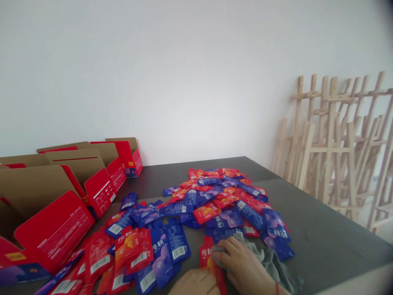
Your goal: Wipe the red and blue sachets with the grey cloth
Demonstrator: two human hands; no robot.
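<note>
Two bare hands sit closest to view at the near edge of a dark grey desk [322, 229]. Across the desk's middle spreads a wide heap of red and blue sachets [215, 200], flat and overlapping, reaching toward the far edge. Along the left edge stands a row of open red cardboard boxes [61, 205] with brown flaps raised. Beyond the desk's right edge, pale wooden frames [337, 143] lean on the white wall. A crumpled grey cloth [270, 262] lies near the near edge, partly under the right hand [245, 268], whose fingers lie flat and slightly spread, pressing on the cloth and a red sachet [207, 256]. Just beside it, the left hand [195, 283] touches that sachet's lower part; whether it pinches cannot be told.
</note>
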